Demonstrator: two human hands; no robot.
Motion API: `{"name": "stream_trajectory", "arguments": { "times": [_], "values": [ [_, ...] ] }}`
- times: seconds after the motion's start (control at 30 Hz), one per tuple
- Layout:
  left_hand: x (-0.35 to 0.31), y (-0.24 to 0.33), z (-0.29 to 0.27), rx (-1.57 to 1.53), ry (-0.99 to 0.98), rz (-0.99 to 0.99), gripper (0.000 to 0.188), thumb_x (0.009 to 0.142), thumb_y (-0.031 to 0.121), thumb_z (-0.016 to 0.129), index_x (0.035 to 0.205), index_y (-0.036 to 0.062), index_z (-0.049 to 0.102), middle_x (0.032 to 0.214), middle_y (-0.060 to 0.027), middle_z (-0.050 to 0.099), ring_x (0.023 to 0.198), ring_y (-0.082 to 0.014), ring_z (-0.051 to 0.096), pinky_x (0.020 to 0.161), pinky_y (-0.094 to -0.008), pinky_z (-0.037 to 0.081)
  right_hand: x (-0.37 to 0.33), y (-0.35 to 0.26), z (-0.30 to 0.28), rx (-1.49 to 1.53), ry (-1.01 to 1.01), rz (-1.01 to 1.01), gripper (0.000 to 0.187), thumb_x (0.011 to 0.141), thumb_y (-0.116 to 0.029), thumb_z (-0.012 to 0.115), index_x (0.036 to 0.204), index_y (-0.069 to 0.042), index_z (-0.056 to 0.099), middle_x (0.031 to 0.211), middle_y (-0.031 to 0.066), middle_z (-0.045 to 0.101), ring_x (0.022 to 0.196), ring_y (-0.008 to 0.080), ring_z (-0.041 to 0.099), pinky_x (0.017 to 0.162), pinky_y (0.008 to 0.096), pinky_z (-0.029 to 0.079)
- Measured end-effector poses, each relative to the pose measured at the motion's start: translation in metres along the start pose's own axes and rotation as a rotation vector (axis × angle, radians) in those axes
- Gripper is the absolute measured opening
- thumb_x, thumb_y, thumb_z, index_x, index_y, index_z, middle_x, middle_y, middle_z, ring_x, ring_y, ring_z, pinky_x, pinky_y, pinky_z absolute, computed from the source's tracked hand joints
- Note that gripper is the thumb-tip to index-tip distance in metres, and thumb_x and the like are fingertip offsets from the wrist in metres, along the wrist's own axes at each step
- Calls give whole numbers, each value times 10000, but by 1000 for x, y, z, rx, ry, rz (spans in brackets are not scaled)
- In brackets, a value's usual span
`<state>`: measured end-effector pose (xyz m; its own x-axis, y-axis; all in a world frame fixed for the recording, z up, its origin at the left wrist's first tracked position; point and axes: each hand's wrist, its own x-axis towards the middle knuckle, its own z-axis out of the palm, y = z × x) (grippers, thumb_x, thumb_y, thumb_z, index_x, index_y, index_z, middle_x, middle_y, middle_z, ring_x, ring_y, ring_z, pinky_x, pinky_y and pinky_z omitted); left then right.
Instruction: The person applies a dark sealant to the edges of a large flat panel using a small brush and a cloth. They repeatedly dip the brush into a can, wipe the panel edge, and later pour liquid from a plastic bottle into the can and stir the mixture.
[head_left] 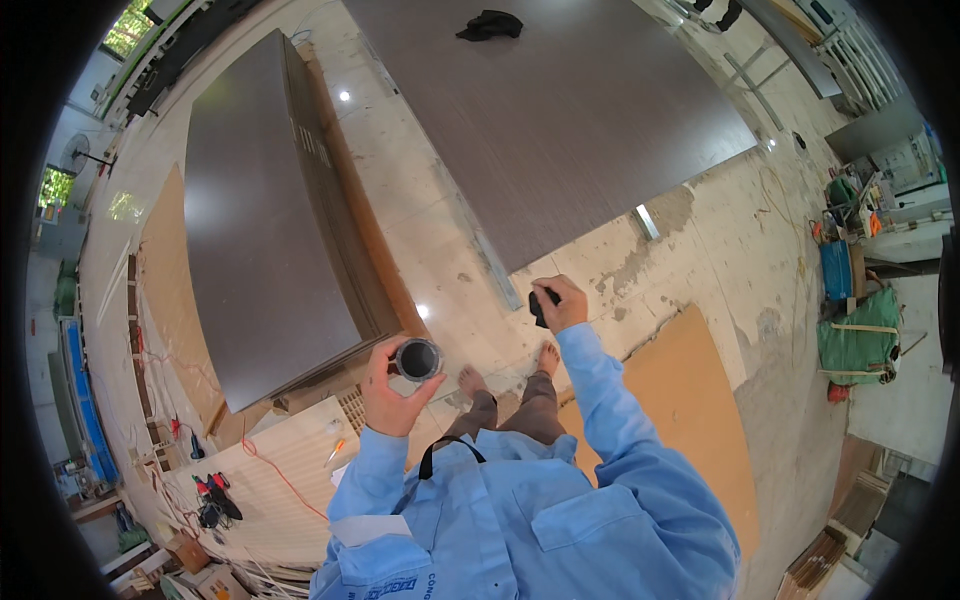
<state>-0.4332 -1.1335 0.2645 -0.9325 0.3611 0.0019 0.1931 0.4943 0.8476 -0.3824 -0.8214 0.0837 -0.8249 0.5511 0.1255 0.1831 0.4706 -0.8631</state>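
Note:
My left hand is closed round a small round cup with a pale rim, whose inside looks dark grey. It is held upright beside the near corner of a stack of dark brown panels. My right hand pinches a small black pad or folded cloth; which of the two I cannot tell. That hand is just off the near corner of a large dark brown board, which rests raised on metal supports. Toward the board's far end lies a crumpled black cloth.
A tan sheet lies on the floor at my right. Left of me, a pale board carries a red cord and several tools. Farther right stand a green-wrapped bundle and a blue box.

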Motion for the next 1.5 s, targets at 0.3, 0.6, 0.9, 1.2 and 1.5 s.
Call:
{"name": "stream_trajectory", "arguments": {
  "times": [0.3,0.6,0.9,1.2,1.5],
  "values": [
    [4,-1,0,-1,-10,-8,627,734,100,930,1273,56,613,1161,-70,703,1054,-192,695,930,-331,551,-1,1,-5,16,218,76,113,920,-119,771,1014,-59,788,976,139,759,893,308,747,817,384,581],
    [14,-6,-7,-38,-1,39,630,709,99,948,1245,66,620,1171,-76,691,1051,-210,685,902,-339,552,12,22,-9,62,552,228,118,911,-129,768,1017,-80,786,973,127,754,918,342,734,847,377,572],
    [25,-6,-14,-45,-22,39,626,699,60,931,1238,65,614,1183,-83,679,1065,-220,675,935,-345,543,52,48,-52,-51,422,264,151,921,-159,760,1029,-60,795,1032,153,783,962,300,757,884,378,576],
    [69,39,41,-104,-96,83,623,726,50,912,1265,51,599,1205,-80,656,1108,-211,644,1010,-345,511,80,93,-100,-72,272,124,105,915,-179,753,990,-122,801,966,99,753,939,332,736,856,392,576],
    [116,107,110,-71,-130,88,634,737,46,914,1282,27,592,1235,-82,642,1142,-196,635,1035,-341,503,121,130,-169,-31,97,166,106,921,-194,752,987,-129,805,984,110,750,955,339,726,846,395,572]
  ]
}}
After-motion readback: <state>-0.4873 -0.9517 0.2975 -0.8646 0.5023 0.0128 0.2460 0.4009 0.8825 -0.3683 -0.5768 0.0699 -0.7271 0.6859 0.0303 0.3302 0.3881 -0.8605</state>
